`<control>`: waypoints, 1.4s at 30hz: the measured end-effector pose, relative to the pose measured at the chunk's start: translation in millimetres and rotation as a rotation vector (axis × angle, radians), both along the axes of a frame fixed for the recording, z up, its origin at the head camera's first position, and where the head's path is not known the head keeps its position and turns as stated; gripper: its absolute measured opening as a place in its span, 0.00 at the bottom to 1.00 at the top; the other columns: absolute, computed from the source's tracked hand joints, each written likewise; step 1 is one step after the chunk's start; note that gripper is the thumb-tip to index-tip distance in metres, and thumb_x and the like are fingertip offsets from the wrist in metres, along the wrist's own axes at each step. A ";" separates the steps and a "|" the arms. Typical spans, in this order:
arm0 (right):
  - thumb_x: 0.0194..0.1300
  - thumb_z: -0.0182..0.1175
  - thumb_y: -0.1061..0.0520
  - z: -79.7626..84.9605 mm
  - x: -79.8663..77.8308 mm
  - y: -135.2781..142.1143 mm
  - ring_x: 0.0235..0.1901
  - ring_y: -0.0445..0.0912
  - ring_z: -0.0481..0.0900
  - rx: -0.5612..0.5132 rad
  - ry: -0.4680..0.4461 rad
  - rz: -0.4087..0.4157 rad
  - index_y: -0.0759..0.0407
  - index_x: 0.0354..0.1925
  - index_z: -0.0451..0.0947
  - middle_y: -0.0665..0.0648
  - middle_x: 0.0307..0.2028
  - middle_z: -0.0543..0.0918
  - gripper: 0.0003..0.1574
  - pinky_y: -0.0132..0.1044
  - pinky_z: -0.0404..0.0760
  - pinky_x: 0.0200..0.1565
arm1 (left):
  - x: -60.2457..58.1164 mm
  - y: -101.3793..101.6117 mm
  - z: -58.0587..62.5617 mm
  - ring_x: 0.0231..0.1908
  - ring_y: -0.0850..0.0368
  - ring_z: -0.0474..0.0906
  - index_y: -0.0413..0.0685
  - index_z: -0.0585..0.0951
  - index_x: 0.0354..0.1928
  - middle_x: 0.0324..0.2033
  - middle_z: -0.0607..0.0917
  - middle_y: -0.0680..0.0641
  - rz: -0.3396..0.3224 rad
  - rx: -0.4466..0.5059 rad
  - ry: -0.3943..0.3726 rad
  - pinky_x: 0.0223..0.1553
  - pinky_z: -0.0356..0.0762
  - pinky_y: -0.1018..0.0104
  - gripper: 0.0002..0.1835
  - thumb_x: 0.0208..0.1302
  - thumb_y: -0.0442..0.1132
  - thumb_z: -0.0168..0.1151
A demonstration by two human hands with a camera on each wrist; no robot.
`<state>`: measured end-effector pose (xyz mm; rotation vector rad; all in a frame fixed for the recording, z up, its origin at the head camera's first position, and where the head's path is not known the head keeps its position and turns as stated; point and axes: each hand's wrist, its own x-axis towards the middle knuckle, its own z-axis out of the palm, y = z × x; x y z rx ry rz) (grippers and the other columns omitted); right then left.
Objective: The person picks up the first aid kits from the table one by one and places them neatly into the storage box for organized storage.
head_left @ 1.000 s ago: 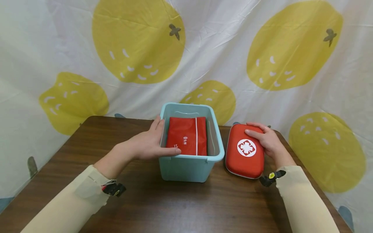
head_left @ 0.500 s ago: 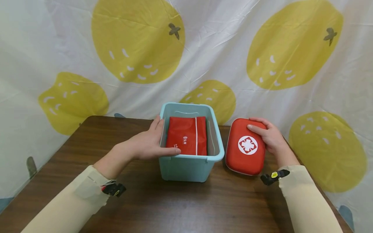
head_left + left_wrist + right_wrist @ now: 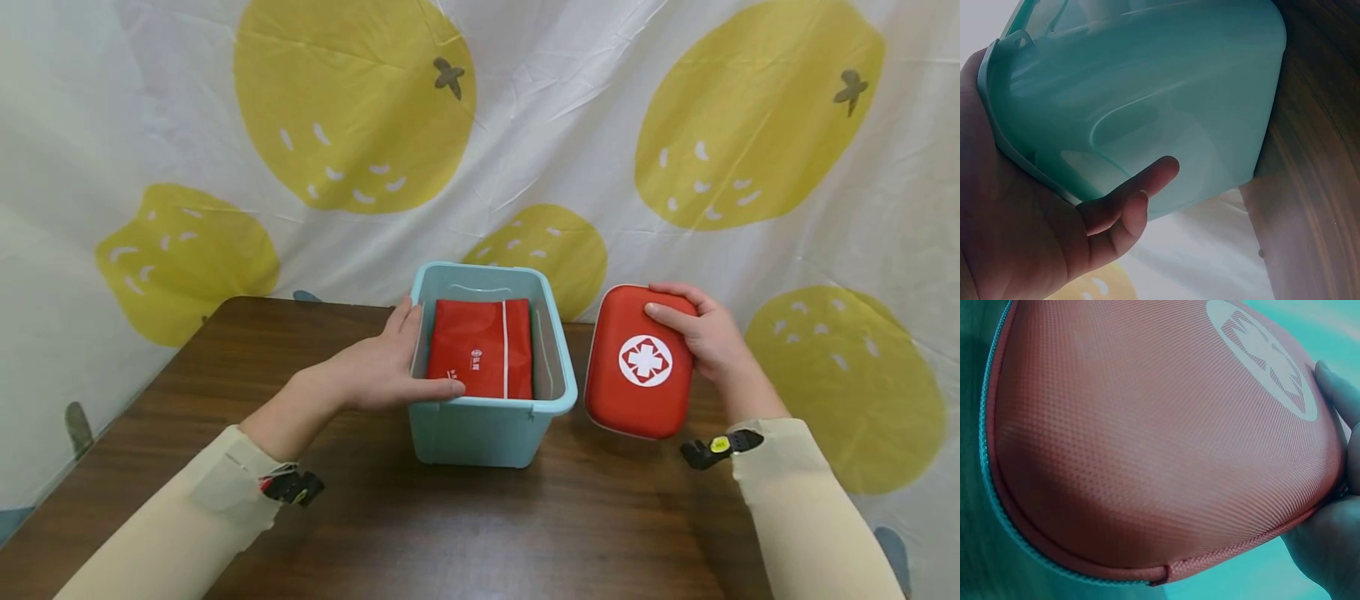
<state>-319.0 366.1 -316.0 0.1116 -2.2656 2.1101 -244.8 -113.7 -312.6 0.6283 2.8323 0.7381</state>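
A light-blue plastic bin (image 3: pixel 480 433) stands on the table with a red pouch (image 3: pixel 480 346) inside, marked with a white stripe and white print. My left hand (image 3: pixel 375 367) holds the bin's left rim, its thumb lying over the front corner. In the left wrist view, fingers (image 3: pixel 1147 181) of that hand lie along the bin's outer wall. To the right of the bin, my right hand (image 3: pixel 705 333) grips a red zippered first-aid case (image 3: pixel 630 408) with a white cross emblem by its upper right edge. The case is raised and tilted; its underside is hidden.
The brown wooden table (image 3: pixel 480 533) ends at a white curtain (image 3: pixel 555 142) printed with yellow lemons, hanging close behind the bin. Both wrists carry black straps over light sleeves.
My right hand has lifted the first-aid case off the table and moved it upward and slightly right. The left hand and the bin have stayed in place.
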 end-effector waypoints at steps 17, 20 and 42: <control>0.74 0.71 0.64 39.5 14.2 -17.9 0.30 0.43 0.92 -0.071 0.131 0.061 0.43 0.57 0.90 0.48 0.40 0.92 0.20 0.37 0.91 0.33 | -0.1 -1.1 -2.2 0.80 0.32 0.65 0.41 0.37 0.89 0.89 0.36 0.39 -0.002 0.011 0.011 0.75 0.75 0.41 0.74 0.62 0.79 0.65; 0.74 0.70 0.64 45.9 17.6 -21.0 0.30 0.43 0.92 -0.083 0.149 0.066 0.44 0.57 0.90 0.49 0.40 0.92 0.20 0.36 0.91 0.33 | 0.6 -1.1 -2.4 0.79 0.32 0.66 0.42 0.37 0.89 0.89 0.36 0.39 -0.001 0.012 0.010 0.75 0.76 0.41 0.74 0.62 0.79 0.65; 0.72 0.71 0.67 103.8 31.5 -41.0 0.35 0.46 0.92 -0.140 0.278 0.039 0.50 0.60 0.90 0.51 0.50 0.89 0.23 0.37 0.92 0.35 | -0.6 0.0 -1.2 0.80 0.33 0.66 0.41 0.38 0.90 0.89 0.36 0.39 -0.002 0.007 0.007 0.74 0.77 0.41 0.74 0.62 0.79 0.65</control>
